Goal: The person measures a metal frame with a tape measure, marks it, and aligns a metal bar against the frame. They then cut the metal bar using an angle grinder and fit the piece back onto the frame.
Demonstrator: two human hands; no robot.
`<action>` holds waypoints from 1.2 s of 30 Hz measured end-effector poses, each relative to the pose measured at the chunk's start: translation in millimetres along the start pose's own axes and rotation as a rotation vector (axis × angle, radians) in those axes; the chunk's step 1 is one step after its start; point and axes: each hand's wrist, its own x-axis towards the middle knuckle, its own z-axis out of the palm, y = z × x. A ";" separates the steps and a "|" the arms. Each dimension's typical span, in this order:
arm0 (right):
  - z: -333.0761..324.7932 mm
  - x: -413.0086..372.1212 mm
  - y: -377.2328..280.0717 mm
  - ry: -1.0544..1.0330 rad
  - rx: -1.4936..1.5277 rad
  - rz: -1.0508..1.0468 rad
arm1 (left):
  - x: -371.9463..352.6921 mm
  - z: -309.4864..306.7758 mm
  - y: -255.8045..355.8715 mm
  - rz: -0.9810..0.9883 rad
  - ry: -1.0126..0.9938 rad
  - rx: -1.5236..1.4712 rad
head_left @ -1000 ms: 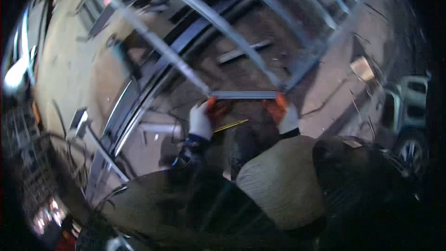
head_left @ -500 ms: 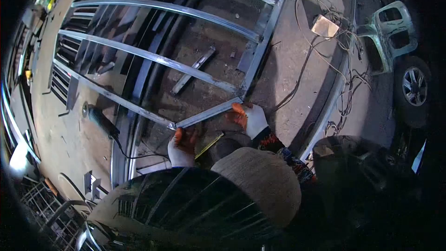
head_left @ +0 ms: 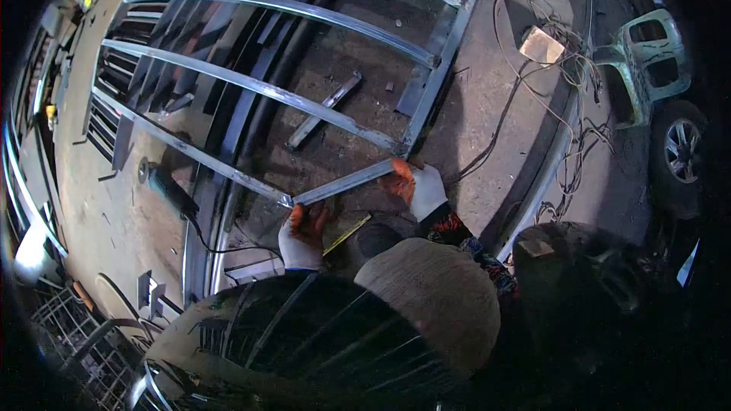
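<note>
Both my hands wear white gloves with orange palms. A short metal tube (head_left: 346, 182) lies slantwise between the near bar's end and the corner of a welded metal frame (head_left: 263, 89). My left hand (head_left: 302, 237) is closed at the tube's left end, its fingertips against the joint. At the other end, my right hand (head_left: 419, 189) pinches the tube close to the frame's side rail. Under the tube, between my hands, a yellow tape-measure blade (head_left: 346, 234) shows. A loose short bar (head_left: 325, 109) lies on the floor inside the frame.
An angle grinder (head_left: 170, 192) with its cord lies left of my left hand. Tangled cables and a pale block (head_left: 542, 46) are on the floor at right, near a car wheel (head_left: 681, 143). A dark curved visor-like shape (head_left: 304, 335) covers the bottom of the view.
The whole view has shifted slightly. My right hand's fingers now sit a little further over the tube's right end. My left hand stays at the left end.
</note>
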 end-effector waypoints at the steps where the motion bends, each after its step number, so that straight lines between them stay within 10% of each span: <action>1: -4.8 3.1 0.2 -0.060 0.014 -0.004 | 0.6 -0.8 0.1 -0.002 -0.049 -0.010; 5: -6.8 5.8 0.5 -0.124 0.035 0.039 | -0.7 2.4 4.8 -0.013 0.011 -0.026; 8: -4.4 2.1 -6.9 -0.144 0.065 0.061 | 1.7 -5.9 2.7 -0.012 -0.306 -0.171; 10: -2.1 0.6 -13.0 -0.204 -0.267 -0.029 | -21.2 34.7 12.2 0.076 0.040 0.048; 15: -42.5 28.5 -16.7 -0.162 -0.195 0.245 | -51.3 57.2 30.4 0.217 0.054 0.487; 20: -40.3 58.4 4.7 -0.059 -0.274 0.151 | -17.1 43.2 9.5 0.083 0.143 -0.002; 36: -75.6 62.1 -11.7 -0.142 -0.332 0.105 | -18.8 35.1 13.6 0.032 0.048 0.096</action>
